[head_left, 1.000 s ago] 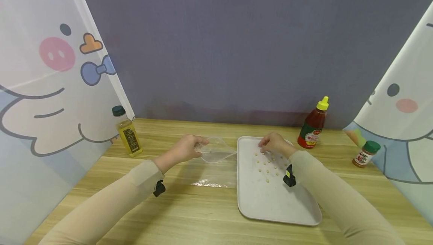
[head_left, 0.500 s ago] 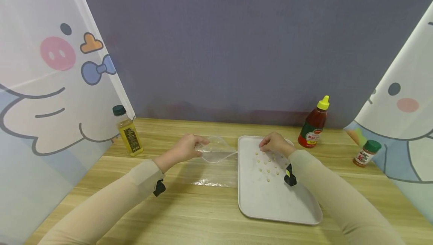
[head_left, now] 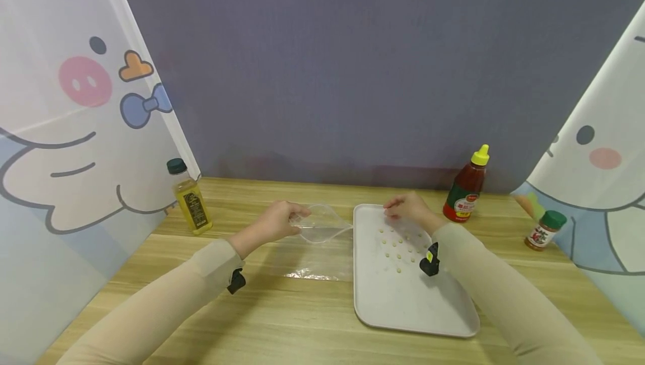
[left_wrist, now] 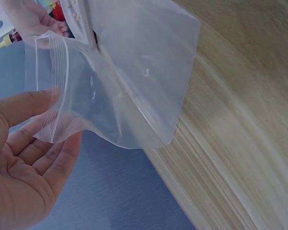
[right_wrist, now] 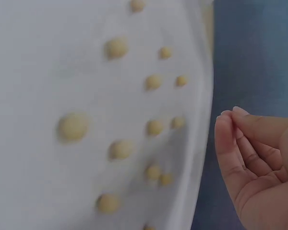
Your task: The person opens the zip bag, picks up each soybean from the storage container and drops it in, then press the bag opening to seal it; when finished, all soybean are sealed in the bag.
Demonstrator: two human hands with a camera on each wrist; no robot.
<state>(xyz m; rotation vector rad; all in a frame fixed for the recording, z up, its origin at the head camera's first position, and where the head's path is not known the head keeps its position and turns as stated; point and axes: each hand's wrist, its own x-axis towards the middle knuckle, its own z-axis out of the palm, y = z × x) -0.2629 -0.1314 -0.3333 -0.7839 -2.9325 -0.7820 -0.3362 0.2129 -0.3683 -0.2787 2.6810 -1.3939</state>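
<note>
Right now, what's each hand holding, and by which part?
Left hand: the clear plastic zip bag, pinched at one end of its ridged mouth. Right hand: fingertips together, but whether anything is between them cannot be told.

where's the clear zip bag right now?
In the head view, the clear zip bag is near the middle, on the wooden table immediately left of the white tray, its mouth held by the left hand.

Wooden table [head_left: 282,320], tray [head_left: 403,303], yellow bottle [head_left: 193,202], red bottle [head_left: 464,191], jar [head_left: 544,232], clear bag [head_left: 314,256] seemingly resting
</note>
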